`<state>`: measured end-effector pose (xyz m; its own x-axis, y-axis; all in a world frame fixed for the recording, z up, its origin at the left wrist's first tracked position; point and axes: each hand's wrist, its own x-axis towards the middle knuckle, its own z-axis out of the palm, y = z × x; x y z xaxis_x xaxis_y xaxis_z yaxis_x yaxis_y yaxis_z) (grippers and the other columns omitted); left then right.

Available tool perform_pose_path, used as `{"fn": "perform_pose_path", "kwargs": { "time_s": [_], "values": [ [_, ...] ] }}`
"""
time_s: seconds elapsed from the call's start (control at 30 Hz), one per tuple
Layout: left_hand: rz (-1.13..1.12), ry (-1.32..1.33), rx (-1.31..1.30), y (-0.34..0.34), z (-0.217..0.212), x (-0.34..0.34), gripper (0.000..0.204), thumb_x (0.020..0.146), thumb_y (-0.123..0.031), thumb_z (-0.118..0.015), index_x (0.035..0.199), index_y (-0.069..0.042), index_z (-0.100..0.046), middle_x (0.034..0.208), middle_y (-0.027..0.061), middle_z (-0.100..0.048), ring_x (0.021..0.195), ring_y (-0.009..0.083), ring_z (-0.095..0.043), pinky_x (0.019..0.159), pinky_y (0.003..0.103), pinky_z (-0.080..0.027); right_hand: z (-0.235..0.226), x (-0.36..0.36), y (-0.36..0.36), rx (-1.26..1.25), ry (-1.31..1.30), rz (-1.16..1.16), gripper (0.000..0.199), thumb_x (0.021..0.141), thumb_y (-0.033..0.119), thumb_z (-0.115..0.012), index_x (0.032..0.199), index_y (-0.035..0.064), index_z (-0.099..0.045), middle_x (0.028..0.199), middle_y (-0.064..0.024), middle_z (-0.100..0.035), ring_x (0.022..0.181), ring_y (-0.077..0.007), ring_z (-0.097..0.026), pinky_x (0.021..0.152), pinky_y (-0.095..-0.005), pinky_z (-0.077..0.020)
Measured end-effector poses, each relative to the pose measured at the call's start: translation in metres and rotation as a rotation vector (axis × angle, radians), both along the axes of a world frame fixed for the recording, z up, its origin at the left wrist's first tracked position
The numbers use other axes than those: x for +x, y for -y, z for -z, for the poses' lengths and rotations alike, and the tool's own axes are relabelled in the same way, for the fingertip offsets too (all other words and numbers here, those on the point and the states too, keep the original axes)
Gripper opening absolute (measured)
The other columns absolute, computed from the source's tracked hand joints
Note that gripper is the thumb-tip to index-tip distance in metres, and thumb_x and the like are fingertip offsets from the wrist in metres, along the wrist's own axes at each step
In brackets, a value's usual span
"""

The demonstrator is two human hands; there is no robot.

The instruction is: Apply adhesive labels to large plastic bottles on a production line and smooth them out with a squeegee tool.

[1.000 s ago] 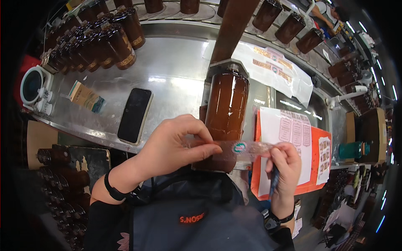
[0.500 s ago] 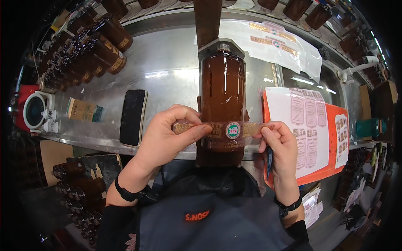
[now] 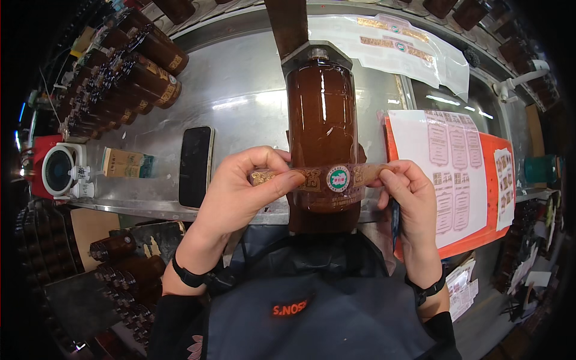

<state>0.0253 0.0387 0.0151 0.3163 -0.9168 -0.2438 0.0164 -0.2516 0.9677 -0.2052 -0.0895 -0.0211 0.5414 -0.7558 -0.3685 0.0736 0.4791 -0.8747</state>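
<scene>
A big brown bottle (image 3: 322, 120) lies on its side in front of me, its neck pointing away. Across its near end stretches a clear label strip (image 3: 338, 178) with gold patterns and a round green-and-white emblem. My left hand (image 3: 255, 186) pinches the strip's left end between thumb and fingers. Its right end is pinched by my right hand (image 3: 405, 189). The strip's middle lies over the bottle; whether it is stuck down there, I cannot tell. Under the bottle, a dark brown holder (image 3: 324, 221) shows at its near end.
A phone (image 3: 196, 167) and a small paper packet (image 3: 126, 163) lie on the metal table at left, by a white round device (image 3: 60, 171). Brown bottles (image 3: 144, 78) crowd the far left. Label sheets (image 3: 453, 174) rest on an orange folder at right; another label sheet (image 3: 390, 45) lies farther back.
The view has shifted a little. Both hands still pinch the strip's ends across the bottle, and the strip seems nearly unmoved against it.
</scene>
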Motion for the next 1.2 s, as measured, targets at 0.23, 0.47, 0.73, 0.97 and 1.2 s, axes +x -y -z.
{"fn": "perform_pose_path", "kwargs": {
  "time_s": [0.23,0.47,0.73,0.97,1.2],
  "values": [
    [-0.093,-0.174,-0.053,-0.002,0.015,0.008,0.046,0.092,-0.011,-0.069,0.131,0.001,-0.047,0.125,0.0119,-0.055,0.114,0.0167,-0.055,0.097,0.03,-0.044,0.013,-0.004,0.012,-0.201,-0.098,0.12,0.038,0.094,0.008,-0.062,0.131,-0.0002,-0.054,0.112,-0.0113,-0.069,0.074,-0.0053,-0.055,0.066,-0.0183,-0.045],
    [0.095,-0.016,-0.211,0.02,0.013,-0.011,0.092,0.09,-0.022,-0.071,0.154,0.006,-0.011,0.156,0.0237,-0.028,0.146,0.0306,-0.029,0.117,0.04,-0.025,-0.003,0.014,0.01,-0.16,-0.008,-0.213,0.061,0.088,0.008,-0.073,0.142,0.0013,-0.046,0.131,-0.0112,-0.057,0.069,-0.0003,-0.048,0.067,-0.0164,-0.0425],
    [0.125,-0.2,-0.157,0.027,0.01,-0.017,0.096,0.084,-0.011,-0.076,0.155,0.001,-0.013,0.149,0.016,-0.038,0.139,0.0243,-0.037,0.114,0.039,-0.032,-0.018,0.026,0.005,0.052,0.15,-0.283,0.069,0.085,0.001,-0.073,0.144,-0.005,-0.039,0.132,-0.0136,-0.056,0.086,-0.007,-0.063,0.08,-0.0218,-0.0499],
    [0.126,-0.136,-0.145,0.025,0.006,-0.016,0.102,0.078,-0.008,-0.081,0.155,-0.001,-0.014,0.144,0.0153,-0.044,0.134,0.0226,-0.044,0.109,0.037,-0.041,-0.01,0.03,0.006,0.057,0.15,-0.273,0.07,0.083,0.0,-0.073,0.144,-0.0053,-0.039,0.132,-0.0148,-0.056,0.087,-0.008,-0.063,0.08,-0.022,-0.0503],
    [0.175,-0.029,-0.147,0.024,0.011,-0.012,0.104,0.079,-0.01,-0.081,0.155,0.0,-0.012,0.145,0.0175,-0.043,0.134,0.0241,-0.044,0.11,0.038,-0.04,-0.008,0.031,0.005,0.057,0.187,-0.275,0.07,0.084,0.001,-0.072,0.145,-0.0044,-0.038,0.135,-0.015,-0.055,0.089,-0.008,-0.064,0.078,-0.0219,-0.0504]
  ]
}}
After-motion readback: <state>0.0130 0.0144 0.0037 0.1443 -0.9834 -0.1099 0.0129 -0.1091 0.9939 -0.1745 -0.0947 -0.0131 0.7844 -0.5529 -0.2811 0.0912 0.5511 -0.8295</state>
